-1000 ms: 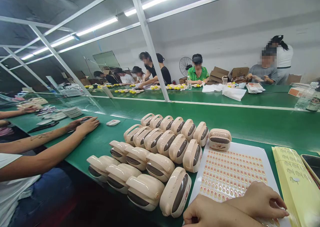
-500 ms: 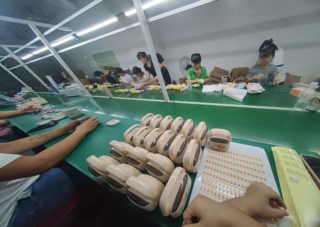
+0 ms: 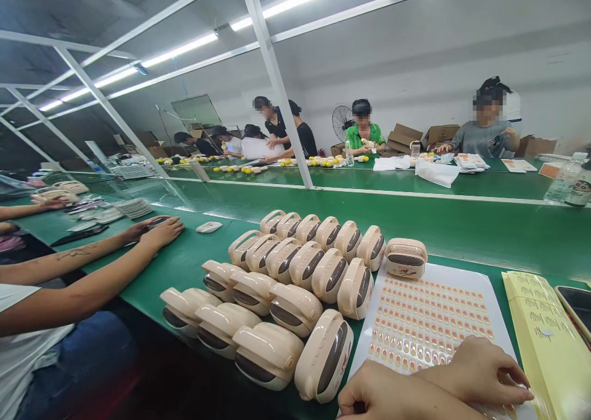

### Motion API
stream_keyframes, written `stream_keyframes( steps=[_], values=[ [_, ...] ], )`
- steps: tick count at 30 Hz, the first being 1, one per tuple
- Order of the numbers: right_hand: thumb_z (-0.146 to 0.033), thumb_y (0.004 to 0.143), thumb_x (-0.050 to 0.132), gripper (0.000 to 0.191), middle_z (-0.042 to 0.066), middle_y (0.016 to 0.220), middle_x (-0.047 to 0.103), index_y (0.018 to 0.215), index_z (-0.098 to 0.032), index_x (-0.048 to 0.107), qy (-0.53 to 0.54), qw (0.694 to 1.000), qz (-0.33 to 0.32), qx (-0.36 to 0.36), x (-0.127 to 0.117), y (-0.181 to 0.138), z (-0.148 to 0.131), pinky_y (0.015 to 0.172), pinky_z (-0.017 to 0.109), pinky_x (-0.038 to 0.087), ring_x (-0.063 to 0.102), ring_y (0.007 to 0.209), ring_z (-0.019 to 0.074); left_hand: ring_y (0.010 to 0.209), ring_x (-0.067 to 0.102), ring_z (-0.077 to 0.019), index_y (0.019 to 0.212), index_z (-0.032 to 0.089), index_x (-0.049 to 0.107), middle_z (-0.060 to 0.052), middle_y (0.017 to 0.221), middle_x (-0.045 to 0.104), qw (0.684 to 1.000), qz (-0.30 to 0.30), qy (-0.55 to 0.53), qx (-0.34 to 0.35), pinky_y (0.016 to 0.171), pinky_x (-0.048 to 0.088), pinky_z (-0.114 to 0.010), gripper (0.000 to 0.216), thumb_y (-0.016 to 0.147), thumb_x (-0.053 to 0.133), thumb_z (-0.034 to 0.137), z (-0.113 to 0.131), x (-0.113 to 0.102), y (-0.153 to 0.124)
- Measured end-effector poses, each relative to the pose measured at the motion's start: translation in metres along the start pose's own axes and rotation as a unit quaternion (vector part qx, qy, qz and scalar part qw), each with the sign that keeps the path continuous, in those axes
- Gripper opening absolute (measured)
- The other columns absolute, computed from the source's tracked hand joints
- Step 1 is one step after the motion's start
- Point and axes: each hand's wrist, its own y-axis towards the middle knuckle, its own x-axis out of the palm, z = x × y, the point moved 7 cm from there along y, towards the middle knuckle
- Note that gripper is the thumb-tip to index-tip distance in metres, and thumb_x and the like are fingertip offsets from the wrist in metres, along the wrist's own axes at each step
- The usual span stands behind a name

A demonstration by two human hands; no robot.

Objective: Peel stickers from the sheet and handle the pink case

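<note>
My arms cross at the bottom right, over a white sheet of small oval gold-and-red stickers (image 3: 429, 309). My left hand (image 3: 492, 371) lies over the sheet's near right part, fingers bent and tips drawn together at its right edge; anything between them is hidden. My right hand (image 3: 364, 386) has curled fingers at the sheet's near left edge, partly cut off by the frame; whatever they hold is hidden. Beside it stands a glossy beige plastic case (image 3: 323, 355) with a handle and dark oval panel. A similar case (image 3: 406, 258) sits on the sheet's far left corner.
Rows of beige cases (image 3: 295, 263) stand left of the sheet. Yellow printed label sheets (image 3: 538, 340) and a dark tray (image 3: 575, 306) lie to the right. A co-worker's hands (image 3: 159, 229) are at left on the green table (image 3: 194, 266). More people work beyond a white frame post (image 3: 281, 87).
My hands stay still. Across the table, one person has put down a printed sheet, another raises a large white sheet, and the person in green has lifted the item in hand.
</note>
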Motion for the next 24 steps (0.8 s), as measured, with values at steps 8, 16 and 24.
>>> stream_keyframes(
  steps=[8, 16, 24],
  values=[
    [-0.071, 0.071, 0.043, 0.061, -0.004, 0.058, 0.039, 0.070, -0.011, 0.054, 0.007, 1.000, 0.002, -0.006, 0.0003, 0.0011, -0.0023, 0.043, 0.012, 0.021, 0.028, 0.051, -0.0001, 0.083, 0.064, -0.0156, 0.093, 0.010, 0.069, -0.011, 0.083, 0.069, 1.000, -0.002, 0.016, -0.004, 0.062, 0.036, -0.019, 0.028, 0.074, 0.064, 0.030, 0.0040, -0.0038, -0.0002],
    [-0.070, 0.072, 0.042, 0.061, -0.004, 0.057, 0.039, 0.070, -0.010, 0.055, 0.001, 1.000, 0.000, -0.010, -0.0010, 0.0012, -0.0034, 0.043, 0.013, 0.020, 0.027, 0.051, -0.0001, 0.086, 0.063, -0.0164, 0.094, 0.009, 0.068, -0.012, 0.086, 0.069, 1.000, -0.007, 0.013, -0.008, 0.061, 0.035, -0.020, 0.029, 0.073, 0.064, 0.028, 0.0060, -0.0045, -0.0007],
    [-0.069, 0.072, 0.043, 0.060, -0.004, 0.058, 0.039, 0.071, -0.010, 0.055, 0.006, 1.000, -0.002, -0.003, 0.0011, 0.0013, -0.0020, 0.043, 0.012, 0.021, 0.027, 0.051, -0.0001, 0.084, 0.064, -0.0154, 0.093, 0.010, 0.069, -0.010, 0.083, 0.069, 1.000, 0.002, 0.011, -0.002, 0.064, 0.037, -0.019, 0.029, 0.074, 0.063, 0.031, 0.0021, -0.0012, 0.0001]
  ],
)
